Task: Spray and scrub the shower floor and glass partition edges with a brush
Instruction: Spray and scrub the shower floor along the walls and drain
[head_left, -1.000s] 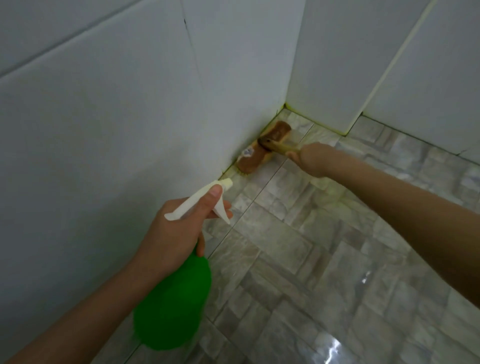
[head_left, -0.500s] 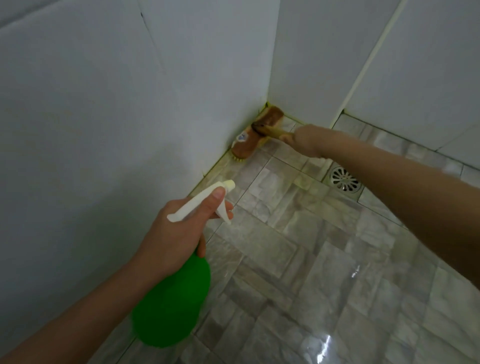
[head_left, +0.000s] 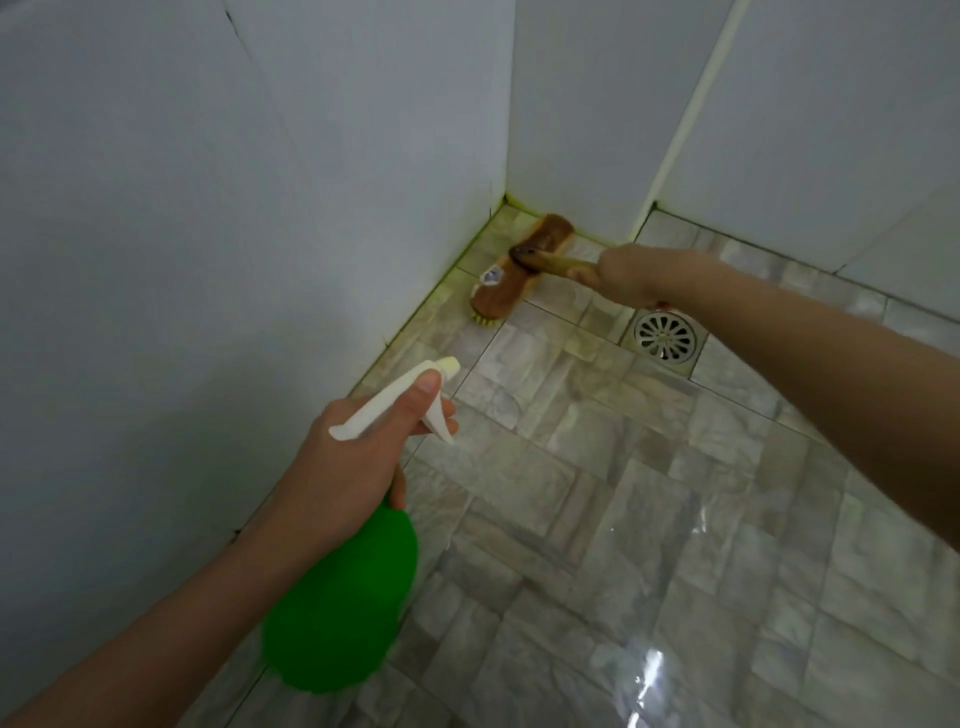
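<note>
Head view, entries listed from the brush outward. Item one: brush (head_left: 506, 291), a brown wooden block lying bristles-down on the shower floor (head_left: 623, 493) in the far corner. It sits lengthwise by the foot of the left wall (head_left: 208, 260), with its far end near the back wall (head_left: 571, 104). We cannot tell whether it touches either wall. Yellow bristles (head_left: 483, 319) show only under its near end. A small label (head_left: 493, 274) on top is too blurred to read. Item two: handle (head_left: 563, 264), tan, meeting the block mid-length and running right into our right hand (head_left: 631, 275), which is curled round it. The fingers are hidden beneath the back of the hand. Item three: drain grate (head_left: 665, 338), round metal, set in the floor just beside that hand, its upper edge covered by the wrist. Item four: spray bottle (head_left: 343, 608), green, held off the floor near the left wall, its lower body smeared by blur. Our left hand (head_left: 353, 457) grips its neck and hides it. One digit lies along the white spray head (head_left: 389, 402), and fingertips show at the trigger. Item five: yellow-green staining (head_left: 441, 291) along the wall foot. Item six: a pale vertical strip (head_left: 685, 114) dividing the panels on the right; their material is not discernible. Both forearms are cut off at the frame edges.
</note>
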